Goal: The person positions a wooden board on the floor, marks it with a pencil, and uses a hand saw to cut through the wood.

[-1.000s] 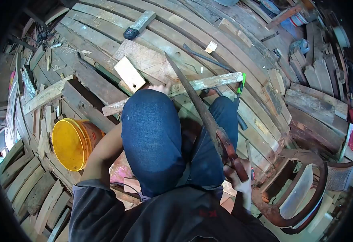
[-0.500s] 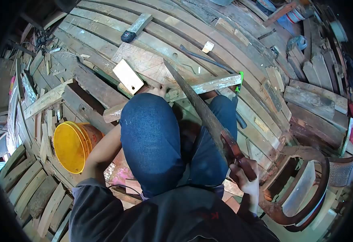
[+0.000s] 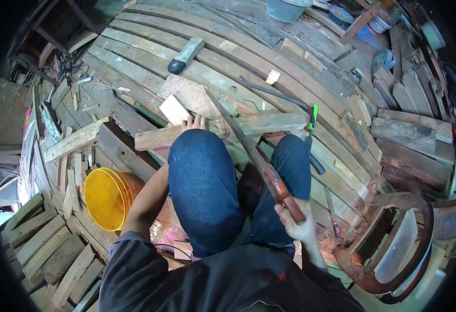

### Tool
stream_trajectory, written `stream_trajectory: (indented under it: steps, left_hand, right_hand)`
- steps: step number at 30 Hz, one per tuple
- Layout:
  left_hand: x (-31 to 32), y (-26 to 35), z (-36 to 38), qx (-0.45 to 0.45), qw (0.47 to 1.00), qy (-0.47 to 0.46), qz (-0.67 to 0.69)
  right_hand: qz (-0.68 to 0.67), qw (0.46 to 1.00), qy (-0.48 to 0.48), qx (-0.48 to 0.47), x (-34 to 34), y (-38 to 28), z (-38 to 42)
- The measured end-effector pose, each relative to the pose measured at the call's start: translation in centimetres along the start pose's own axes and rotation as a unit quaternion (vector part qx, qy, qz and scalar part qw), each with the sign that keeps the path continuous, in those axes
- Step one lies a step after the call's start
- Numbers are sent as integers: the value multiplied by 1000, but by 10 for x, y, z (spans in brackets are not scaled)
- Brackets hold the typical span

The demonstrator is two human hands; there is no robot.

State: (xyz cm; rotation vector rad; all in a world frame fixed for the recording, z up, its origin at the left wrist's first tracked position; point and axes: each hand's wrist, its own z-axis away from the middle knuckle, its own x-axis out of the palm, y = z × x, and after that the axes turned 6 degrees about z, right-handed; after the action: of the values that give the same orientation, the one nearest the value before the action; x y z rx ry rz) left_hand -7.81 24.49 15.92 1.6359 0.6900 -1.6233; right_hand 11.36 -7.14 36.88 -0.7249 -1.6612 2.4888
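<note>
My right hand (image 3: 296, 224) is closed around the reddish-brown handle of a handsaw (image 3: 243, 144). Its long, dull blade slants away to the upper left and overlaps a wooden beam (image 3: 272, 124) lying crosswise in front of my knees. My left hand (image 3: 194, 123) holds the beam left of the blade, its fingers curled over the far edge; my knee hides the rest of that hand. Just beyond the fingers lies a pale wood offcut (image 3: 174, 109), against a scratched board (image 3: 186, 91).
A yellow bucket (image 3: 104, 200) stands at my left. Near the beam's right end lies a dark bar (image 3: 275, 92) beside a bright green tool part (image 3: 314, 113). A tape measure (image 3: 176, 66) rests farther off. A carved wooden chair frame (image 3: 384, 249) and stacked timber (image 3: 410, 156) fill the right.
My right hand has moved forward and left with the saw, the handle swinging inward. More of the beam and my left fingers show now. The whole view has shifted slightly.
</note>
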Motion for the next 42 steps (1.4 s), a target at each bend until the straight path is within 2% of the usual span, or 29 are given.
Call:
stream_trajectory:
  steps: [1,3,5,6,9,12,15,19,22,24,27,30,31,33,36,40,42]
  left_hand:
    - [1,2,3,10,999,34,-30]
    - [5,1,3,11,999,23,-46]
    - [-5,-2,-12,-9,998,-58,-19]
    - [-10,-6,-15,27,997,-68,3]
    - [-40,-12,-20,117,987,-87,63]
    - [-64,2,-16,69,983,-105,131]
    - [-74,4,-18,38,977,-175,116]
    - [-60,-1,-18,56,984,-148,84]
    - [-59,-3,-17,54,984,-136,99]
    - [-56,-4,-14,50,984,-126,118]
    - [-40,-8,-5,59,991,-50,111]
    - [-36,-8,-15,44,992,-87,81]
    - [-37,-8,-16,57,994,-65,71]
    - [-59,1,-18,32,991,-84,95]
    - [-59,0,-21,21,989,-80,120]
    - [-63,1,-20,24,989,-69,132]
    - [-65,3,-24,19,988,-88,126]
  right_hand:
    - [-2,1000,-7,0,6,3,-4]
    - [-41,998,-23,29,15,1,-4]
    - [-126,987,-36,92,20,-10,2]
    - [-167,978,-41,118,23,-12,2]
    - [-163,980,-18,111,37,-6,10]
    - [-121,989,-8,88,43,8,19]
    - [-46,998,-7,39,44,14,24]
    - [-27,999,-3,21,50,16,25]
    - [-145,985,-17,95,57,11,31]
    - [-157,983,-14,98,66,15,37]
    - [-222,970,-16,95,74,13,42]
    - [-274,958,-21,76,75,3,36]
    - [-270,960,-18,69,75,4,36]
    - [-247,967,-12,65,75,9,35]
    - [-309,947,-11,92,77,7,23]
    - [-193,978,-16,83,73,4,20]
    - [-133,990,-9,46,71,3,15]
